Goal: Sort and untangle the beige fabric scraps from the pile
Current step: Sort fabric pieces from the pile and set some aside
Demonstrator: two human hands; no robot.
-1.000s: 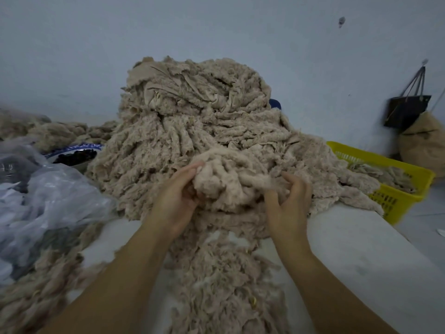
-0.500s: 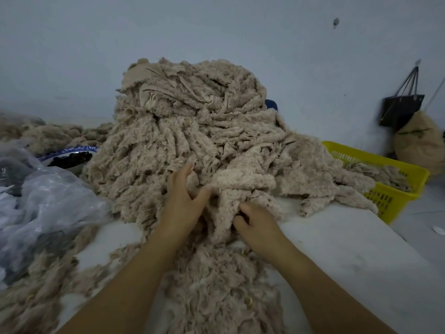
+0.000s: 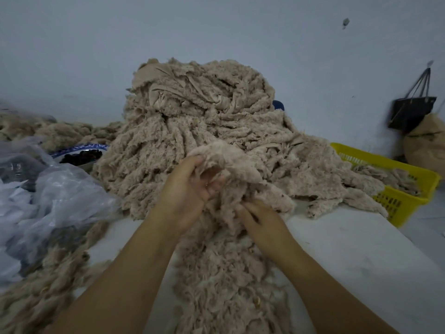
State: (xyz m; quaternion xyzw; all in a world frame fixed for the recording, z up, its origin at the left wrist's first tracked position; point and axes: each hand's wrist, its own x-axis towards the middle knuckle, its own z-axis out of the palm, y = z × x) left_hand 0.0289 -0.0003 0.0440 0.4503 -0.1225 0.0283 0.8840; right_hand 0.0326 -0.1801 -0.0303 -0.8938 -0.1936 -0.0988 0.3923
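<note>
A tall pile of beige fleecy fabric scraps [image 3: 199, 121] fills the middle of the white table [image 3: 349, 249]. My left hand [image 3: 185, 189] grips a fluffy beige scrap [image 3: 228, 160] at the pile's near foot, fingers curled into it and lifting its edge. My right hand [image 3: 260, 220] lies lower and to the right, its fingers dug into the same tangle, their tips hidden by fabric. A strip of loose scraps [image 3: 221, 285] runs from the hands toward me between my forearms.
A yellow plastic basket [image 3: 407, 189] with a few scraps stands at the right table edge. Crumpled clear plastic bags [image 3: 48, 201] lie at left, a blue-rimmed bowl [image 3: 79, 153] behind them. More scraps lie at far left. A black bag [image 3: 411, 109] hangs on the wall.
My left hand went from resting on the pile to gripping and raising a scrap. My right hand stayed low in the tangle, shifting slightly right.
</note>
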